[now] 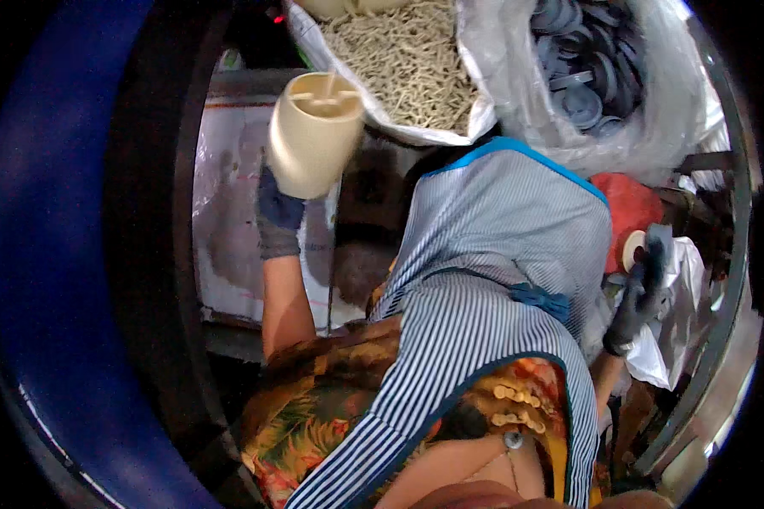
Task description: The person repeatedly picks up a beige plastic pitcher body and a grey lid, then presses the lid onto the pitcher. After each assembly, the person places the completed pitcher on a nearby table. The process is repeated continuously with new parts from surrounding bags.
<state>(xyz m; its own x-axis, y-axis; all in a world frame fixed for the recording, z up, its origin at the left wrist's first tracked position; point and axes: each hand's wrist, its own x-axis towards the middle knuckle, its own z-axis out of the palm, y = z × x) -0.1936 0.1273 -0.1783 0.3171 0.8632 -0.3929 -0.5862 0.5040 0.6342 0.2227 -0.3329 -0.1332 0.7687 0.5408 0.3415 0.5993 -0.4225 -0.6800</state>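
My left hand (282, 208), in a dark glove with a grey cuff, is closed around the lower side of a cream plastic container (312, 140). The container is held up with its round opening at the top, and crosspieces show inside the rim. Off to the right, my dark-gloved right hand (638, 297) is somewhat blurred. A small cream round piece (633, 251) shows at its fingers and appears gripped by them. A grey piece (659, 235) is at the fingertips; whether it is held, I cannot tell.
A white sack (475, 119) full of short beige pieces (407, 64) stands ahead. Beside it a clear plastic bag (666, 127) holds grey round parts (579, 103). A red bag (626, 204) lies near my right hand. Dark frame bars (187, 212) run along the left.
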